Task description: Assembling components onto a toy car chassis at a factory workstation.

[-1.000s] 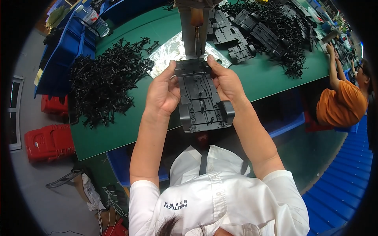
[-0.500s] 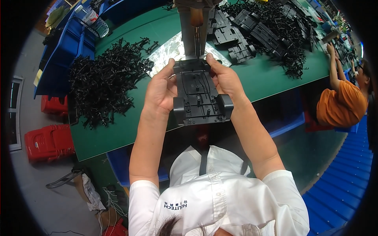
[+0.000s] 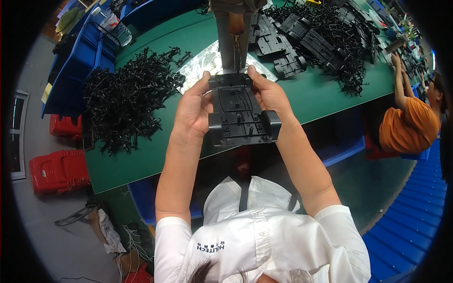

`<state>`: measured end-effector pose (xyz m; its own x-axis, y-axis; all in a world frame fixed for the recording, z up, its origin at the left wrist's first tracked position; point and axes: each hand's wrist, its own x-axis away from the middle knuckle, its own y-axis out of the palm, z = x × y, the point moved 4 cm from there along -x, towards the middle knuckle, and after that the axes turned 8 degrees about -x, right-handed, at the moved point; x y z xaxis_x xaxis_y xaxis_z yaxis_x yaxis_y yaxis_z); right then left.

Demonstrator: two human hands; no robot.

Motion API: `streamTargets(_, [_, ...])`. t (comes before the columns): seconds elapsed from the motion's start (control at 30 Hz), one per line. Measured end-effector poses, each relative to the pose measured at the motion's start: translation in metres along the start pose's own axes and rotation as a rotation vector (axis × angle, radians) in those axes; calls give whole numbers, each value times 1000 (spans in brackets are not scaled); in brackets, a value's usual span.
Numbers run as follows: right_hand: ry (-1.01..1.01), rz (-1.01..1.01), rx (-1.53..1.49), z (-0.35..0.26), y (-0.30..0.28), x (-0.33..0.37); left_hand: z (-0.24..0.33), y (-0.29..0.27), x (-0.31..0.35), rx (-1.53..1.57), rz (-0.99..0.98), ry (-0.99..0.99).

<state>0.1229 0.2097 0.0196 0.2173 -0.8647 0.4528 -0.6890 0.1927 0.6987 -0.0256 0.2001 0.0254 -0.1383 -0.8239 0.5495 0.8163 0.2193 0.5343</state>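
— What is held over the green table [image 3: 141, 160]?
— A black plastic chassis [image 3: 239, 112] is gripped at its sides by the left hand [image 3: 194, 113] and the right hand [image 3: 272, 98].
— What is seen around the chassis?
— A metal press post [image 3: 232, 37] just beyond it, black plastic sprues [image 3: 125, 96] piled to its left, black frames [image 3: 311, 40] heaped beyond-right.

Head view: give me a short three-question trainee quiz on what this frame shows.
1. True or false: the black plastic chassis part is gripped by both the left hand and the right hand.
2. The pile of small black plastic pieces on the green table lies on which side of the person?
3. Multiple choice: the bins on the floor are A) red, B) yellow, C) white.

Key: 1 true; 2 the left; 3 A.
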Motion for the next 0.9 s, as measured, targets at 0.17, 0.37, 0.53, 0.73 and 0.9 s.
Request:
streamTargets(0.17, [9,-5,-13,3,0,-2,0,-6,-6,23,-53,-3])
streamTargets(0.37, [5,40,7,3,-4,-5,4,1,-1,-91,49,73])
streamTargets(0.53, [-24,52,14,-1,0,-1,3,0,-7,-7,-84,29])
streamTargets(0.73, [3,100,30,-2,1,1,4,2,-5,-77,15,91])
streamTargets(0.9, [53,25,-61,5,-5,-4,0,-5,-11,-34,-39,41])
